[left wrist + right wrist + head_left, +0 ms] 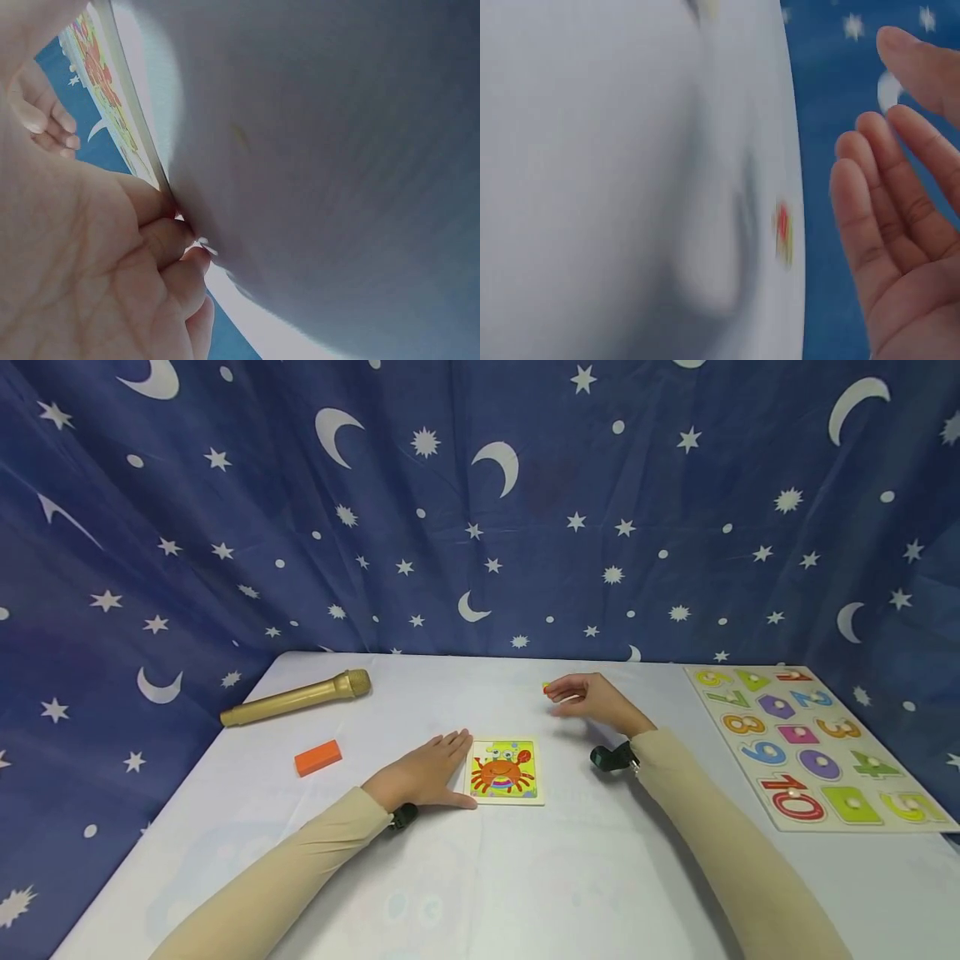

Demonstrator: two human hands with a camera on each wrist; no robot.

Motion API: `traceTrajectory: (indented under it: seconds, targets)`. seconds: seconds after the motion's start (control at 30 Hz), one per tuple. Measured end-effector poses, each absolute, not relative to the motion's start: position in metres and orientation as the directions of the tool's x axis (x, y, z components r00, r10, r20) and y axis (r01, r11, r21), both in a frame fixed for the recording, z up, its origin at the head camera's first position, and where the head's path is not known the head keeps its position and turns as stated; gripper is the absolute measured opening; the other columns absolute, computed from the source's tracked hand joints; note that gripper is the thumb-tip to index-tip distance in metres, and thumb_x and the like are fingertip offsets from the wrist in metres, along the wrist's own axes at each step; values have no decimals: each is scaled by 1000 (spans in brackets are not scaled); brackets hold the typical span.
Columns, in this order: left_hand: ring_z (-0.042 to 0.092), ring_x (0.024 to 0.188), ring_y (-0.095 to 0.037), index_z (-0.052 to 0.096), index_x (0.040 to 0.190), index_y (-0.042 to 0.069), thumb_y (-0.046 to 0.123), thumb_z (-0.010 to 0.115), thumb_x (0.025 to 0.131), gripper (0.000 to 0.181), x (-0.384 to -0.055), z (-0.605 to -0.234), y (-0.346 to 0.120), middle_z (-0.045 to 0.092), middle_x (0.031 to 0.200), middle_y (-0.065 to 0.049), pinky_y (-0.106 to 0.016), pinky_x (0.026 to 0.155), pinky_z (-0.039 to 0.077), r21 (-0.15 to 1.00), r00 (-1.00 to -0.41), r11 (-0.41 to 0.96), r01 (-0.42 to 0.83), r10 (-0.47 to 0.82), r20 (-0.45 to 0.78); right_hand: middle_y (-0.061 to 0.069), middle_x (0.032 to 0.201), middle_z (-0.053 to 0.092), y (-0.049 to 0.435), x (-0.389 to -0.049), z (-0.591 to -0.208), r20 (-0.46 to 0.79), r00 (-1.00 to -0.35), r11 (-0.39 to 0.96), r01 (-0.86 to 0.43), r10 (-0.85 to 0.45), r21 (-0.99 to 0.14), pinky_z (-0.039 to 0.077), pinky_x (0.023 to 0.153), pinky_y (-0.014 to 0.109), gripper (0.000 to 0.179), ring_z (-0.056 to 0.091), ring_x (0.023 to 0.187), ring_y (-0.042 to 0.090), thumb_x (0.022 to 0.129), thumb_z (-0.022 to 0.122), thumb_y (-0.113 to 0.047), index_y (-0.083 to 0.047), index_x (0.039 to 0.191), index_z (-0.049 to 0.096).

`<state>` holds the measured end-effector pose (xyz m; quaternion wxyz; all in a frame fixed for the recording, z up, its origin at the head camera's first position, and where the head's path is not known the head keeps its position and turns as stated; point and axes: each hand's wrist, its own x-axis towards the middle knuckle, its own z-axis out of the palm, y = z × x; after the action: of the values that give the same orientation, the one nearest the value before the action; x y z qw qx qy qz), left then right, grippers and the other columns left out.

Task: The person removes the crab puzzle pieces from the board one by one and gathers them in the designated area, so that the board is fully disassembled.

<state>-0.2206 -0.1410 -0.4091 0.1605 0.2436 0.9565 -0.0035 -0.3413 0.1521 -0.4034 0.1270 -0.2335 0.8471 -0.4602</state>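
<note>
A small square crab puzzle (503, 770) lies flat on the white table, its orange crab picture facing up. At its left edge rests my left hand (427, 770), palm down, thumb spread along the near corner. In the left wrist view, the fingertips touch the edge of the puzzle board (127, 97). My right hand (596, 700) hovers over the table to the right, its fingers loosely bent and holding nothing. Just beyond its fingertips is a small red and yellow piece (546, 688), partly hidden in the head view; the right wrist view shows the blurred piece (783, 232) apart from the hand.
An orange block (318, 758) and a gold microphone (296, 697) lie on the left. A number-and-shape puzzle board (759, 731) lies at the right side of the table. Behind the table hangs a blue curtain (420, 560) with moons and stars.
</note>
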Motion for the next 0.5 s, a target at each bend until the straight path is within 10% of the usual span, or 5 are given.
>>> traceTrajectory:
  seconds: [0.5]
  targets:
    - [16, 146, -27, 14, 150, 2, 69, 51, 81, 103, -220, -404, -142, 13, 158, -13, -40, 120, 16, 67, -822, 873, 483, 478, -310, 12, 109, 69, 90, -303, -407, -52, -667, 437, -426, -743, -792, 55, 86, 29, 39, 64, 98, 21, 76, 77, -10, -2, 112, 66]
